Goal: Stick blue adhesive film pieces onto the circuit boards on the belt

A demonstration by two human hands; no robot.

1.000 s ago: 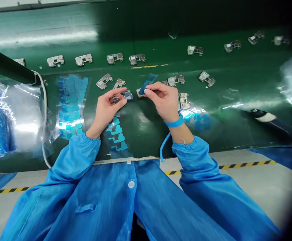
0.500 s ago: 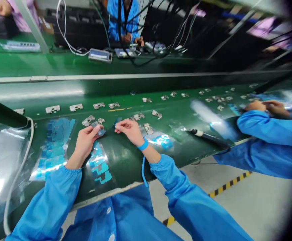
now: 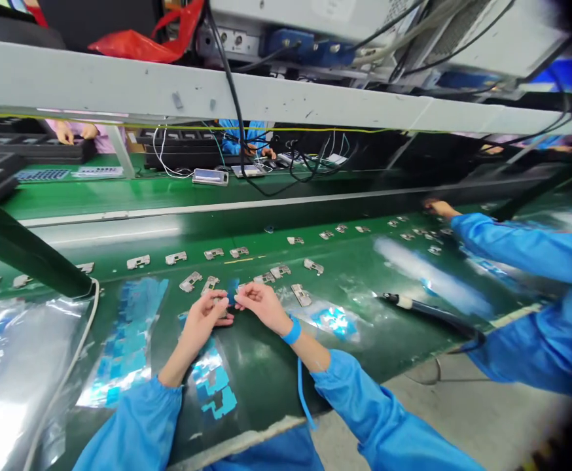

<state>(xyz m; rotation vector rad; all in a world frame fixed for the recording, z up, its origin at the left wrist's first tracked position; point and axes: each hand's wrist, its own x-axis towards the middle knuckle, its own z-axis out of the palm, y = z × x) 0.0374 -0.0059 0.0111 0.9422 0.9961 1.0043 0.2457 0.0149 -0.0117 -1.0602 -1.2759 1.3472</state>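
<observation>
My left hand (image 3: 200, 325) is closed around a small metal part (image 3: 220, 303) just above the green belt (image 3: 247, 366). My right hand (image 3: 261, 305), with a blue wrist strap (image 3: 292, 331), pinches a small dark blue film piece (image 3: 232, 290) and holds it against that part. The two hands meet fingertip to fingertip. A clear sheet of blue stickers (image 3: 214, 386) lies under my left wrist.
Rows of small metal parts (image 3: 207, 254) lie on the belt beyond my hands. Another sticker sheet (image 3: 124, 343) and clear plastic bags (image 3: 6, 366) are at left. A black-handled tool (image 3: 428, 311) lies at right. A co-worker's blue sleeve (image 3: 512, 252) reaches over the belt. A shelf with cables hangs overhead.
The view has tilted up, bringing the overhead shelf and far workers into sight. My hands have come together, the blue film now against the metal part. The co-worker's hand reached farther onto the belt.
</observation>
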